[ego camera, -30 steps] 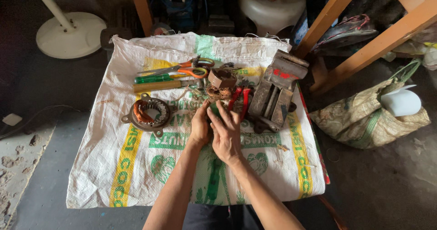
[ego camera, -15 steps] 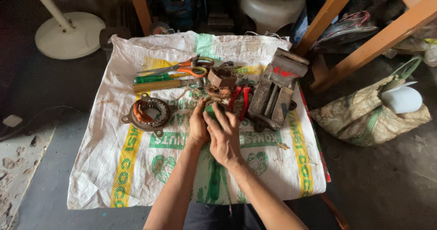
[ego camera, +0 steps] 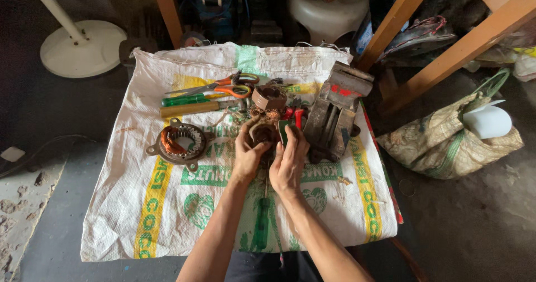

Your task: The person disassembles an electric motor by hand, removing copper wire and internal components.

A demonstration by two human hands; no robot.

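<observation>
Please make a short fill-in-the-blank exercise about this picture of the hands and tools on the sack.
1. Both hands, left hand and right hand, hold a small ____ part.
2. The scissors have ____ handles.
3. The stator lies to the ____ of the hands.
4. Everything rests on a white woven ____.

Missing words: metal; orange; left; sack

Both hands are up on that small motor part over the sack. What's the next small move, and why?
Probably lower the small motor part onto the woven sack before working on it. The left hand and right hand both cup it in the air, so neither is free for the screwdriver lying under the wrists or the scissors beyond.
</observation>
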